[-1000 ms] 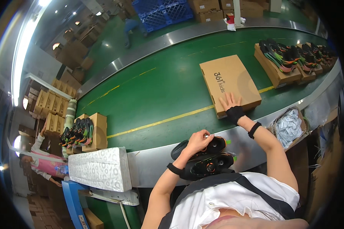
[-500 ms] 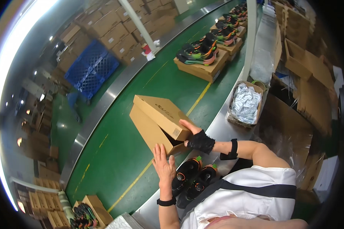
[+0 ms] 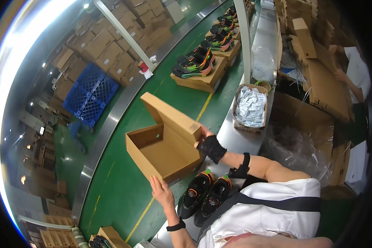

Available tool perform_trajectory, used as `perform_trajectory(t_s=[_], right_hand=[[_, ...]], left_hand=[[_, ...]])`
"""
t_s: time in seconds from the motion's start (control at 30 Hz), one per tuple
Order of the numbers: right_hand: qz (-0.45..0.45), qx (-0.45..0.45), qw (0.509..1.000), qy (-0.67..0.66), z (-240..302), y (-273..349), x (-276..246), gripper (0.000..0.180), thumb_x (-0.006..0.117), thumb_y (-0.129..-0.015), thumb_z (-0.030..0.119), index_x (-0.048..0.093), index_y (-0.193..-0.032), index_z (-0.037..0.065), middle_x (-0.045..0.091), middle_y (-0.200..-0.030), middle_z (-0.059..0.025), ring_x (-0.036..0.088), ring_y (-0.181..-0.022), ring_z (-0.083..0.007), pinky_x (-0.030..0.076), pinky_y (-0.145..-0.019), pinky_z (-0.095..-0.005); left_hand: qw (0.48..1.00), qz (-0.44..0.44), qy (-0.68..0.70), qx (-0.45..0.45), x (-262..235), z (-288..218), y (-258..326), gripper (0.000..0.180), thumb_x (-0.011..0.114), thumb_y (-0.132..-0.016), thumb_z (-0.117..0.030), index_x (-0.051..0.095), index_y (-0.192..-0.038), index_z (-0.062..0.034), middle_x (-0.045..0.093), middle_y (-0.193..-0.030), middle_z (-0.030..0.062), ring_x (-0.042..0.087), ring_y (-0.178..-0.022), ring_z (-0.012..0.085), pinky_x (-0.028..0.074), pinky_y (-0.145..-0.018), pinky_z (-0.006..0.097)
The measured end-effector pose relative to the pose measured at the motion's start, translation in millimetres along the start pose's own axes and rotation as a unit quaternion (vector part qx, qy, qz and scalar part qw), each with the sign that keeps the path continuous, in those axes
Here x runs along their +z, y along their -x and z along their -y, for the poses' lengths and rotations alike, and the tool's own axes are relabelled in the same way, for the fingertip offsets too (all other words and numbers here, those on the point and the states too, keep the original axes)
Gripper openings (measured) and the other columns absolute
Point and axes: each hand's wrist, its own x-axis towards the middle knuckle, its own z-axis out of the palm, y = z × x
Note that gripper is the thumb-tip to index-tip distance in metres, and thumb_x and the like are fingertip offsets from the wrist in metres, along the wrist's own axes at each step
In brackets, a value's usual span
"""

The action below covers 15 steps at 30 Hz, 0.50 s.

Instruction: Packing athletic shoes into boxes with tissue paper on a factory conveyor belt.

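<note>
A brown cardboard shoebox (image 3: 146, 163) stands on the green conveyor belt with its lid (image 3: 175, 115) tilted up, and its inside shows bare cardboard. My right hand (image 3: 212, 146), in a black fingerless glove, grips the near right end of the lid. With fingers stretched out, my left hand (image 3: 163, 193) rests against the near left corner of the box. Just in front of my body, a pair of black shoes with orange and green trim sits on the metal ledge: the left shoe (image 3: 194, 193) and the right shoe (image 3: 214, 198) lie side by side.
Up the green belt (image 3: 153, 97), several shoes stand on closed shoeboxes (image 3: 204, 80). A carton of silvery packets (image 3: 251, 106) sits on the metal ledge to the right. Another person's hands (image 3: 339, 74) hold cardboard at the far right. Beyond the belt stands a blue pallet (image 3: 91, 94).
The lid has swung up, so the box's inside now shows. My left hand has shifted down and left along with the box corner. Another person has come into view at right.
</note>
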Motion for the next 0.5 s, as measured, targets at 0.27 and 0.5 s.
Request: perform_trajectory(t_s=[0.27, 0.5], right_hand=[[-0.171, -0.059, 0.923, 0.34, -83, -41, -193, 0.031, 0.057, -0.071, 0.013, 0.047, -0.099, 0.003, 0.052, -0.066, -0.0039, 0.051, -0.059, -0.0155, 0.042, -0.053, -0.0258], [0.056, 0.166, 0.738, 0.652, -83, -33, -315, 0.025, 0.055, -0.063, 0.014, 0.057, -0.086, 0.005, 0.057, -0.087, -0.0168, 0.055, -0.083, -0.0298, 0.043, -0.071, -0.0364]], left_hand=[[0.927, 0.1, 0.187, -0.31, 31, 111, 78, 0.039, 0.049, -0.075, -0.013, 0.047, -0.113, -0.0023, 0.059, -0.092, 0.0164, 0.057, -0.08, 0.0201, 0.044, -0.07, 0.029], [0.887, 0.04, 0.291, -0.355, 14, 115, 100, 0.048, 0.052, -0.082, -0.025, 0.04, -0.118, 0.0047, 0.059, -0.087, 0.0106, 0.054, -0.07, 0.0122, 0.043, -0.059, 0.024]])
